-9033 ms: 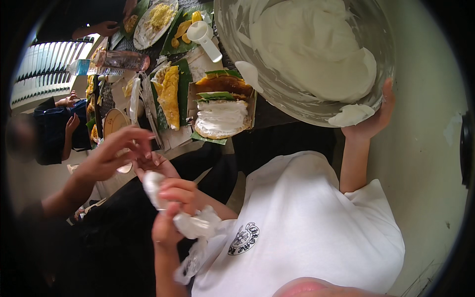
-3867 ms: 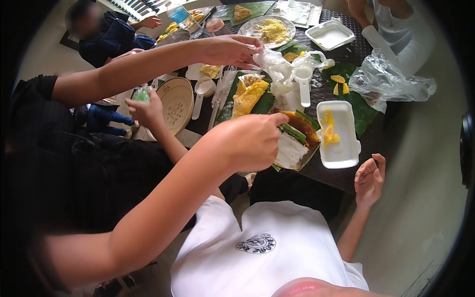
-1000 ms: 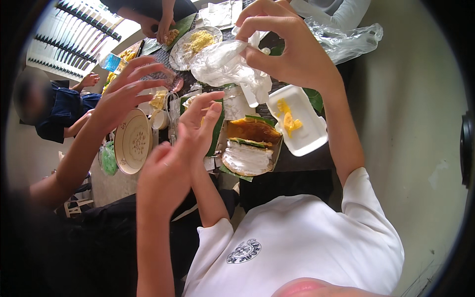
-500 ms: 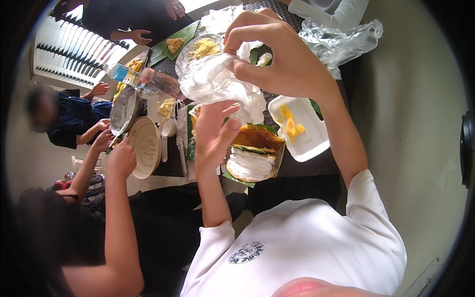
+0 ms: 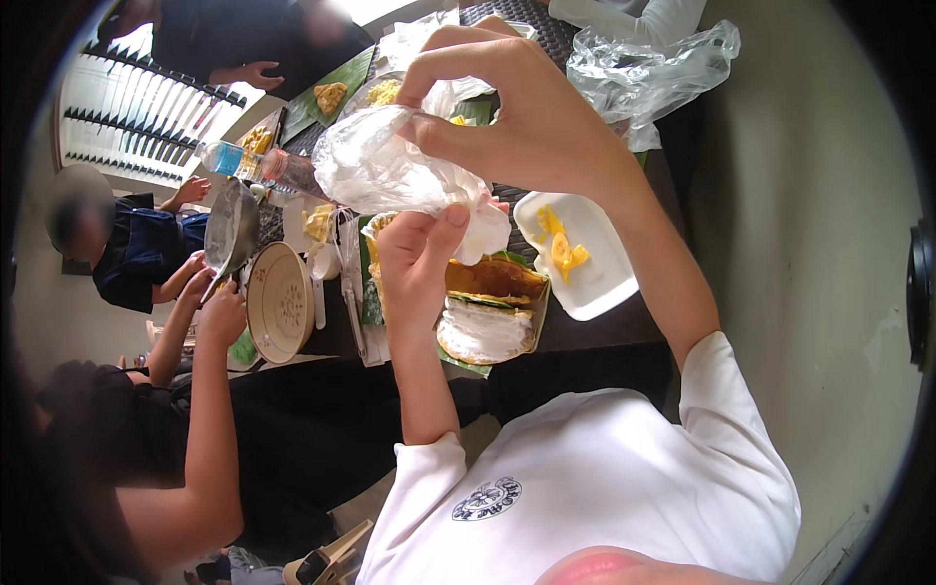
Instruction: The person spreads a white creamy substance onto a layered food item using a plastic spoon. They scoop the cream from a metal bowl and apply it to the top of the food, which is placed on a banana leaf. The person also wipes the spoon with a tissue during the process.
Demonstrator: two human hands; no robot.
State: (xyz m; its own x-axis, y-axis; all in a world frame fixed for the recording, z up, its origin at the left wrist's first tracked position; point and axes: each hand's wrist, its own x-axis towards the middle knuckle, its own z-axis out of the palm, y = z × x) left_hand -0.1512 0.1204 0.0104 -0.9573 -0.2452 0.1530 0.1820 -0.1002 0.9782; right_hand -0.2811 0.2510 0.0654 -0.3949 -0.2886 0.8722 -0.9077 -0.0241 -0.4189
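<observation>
A thin, whitish plastic bag (image 5: pixel 366 161) hangs crumpled between my hands above the table. My right hand (image 5: pixel 531 122) pinches its upper edge between thumb and fingers. Lower down, my left hand (image 5: pixel 414 258) has its thumb pressed against the bag, gripping its bottom end; some of its fingers are behind the plastic. What the bag holds, if anything, I cannot make out. Just below lies a folded, browned pancake (image 5: pixel 487 327) spread with white cream, on green leaf in a shallow box. To its right, a white foam tray (image 5: pixel 609 283) carries yellow fruit strips (image 5: pixel 563 255).
At the left, a person's hands (image 5: pixel 222 314) tilt a metal pan (image 5: pixel 232 229) beside a cream-coloured bowl (image 5: pixel 258 312). A plastic bottle (image 5: pixel 291 171) lies further back. A clear plastic bag (image 5: pixel 653 73) sits far right, and other people stand around the table.
My left hand has gone from spread fingers beside the bag to gripping its lower end. My right hand and the bag have shifted slightly left. The co-worker's pan has tipped more steeply.
</observation>
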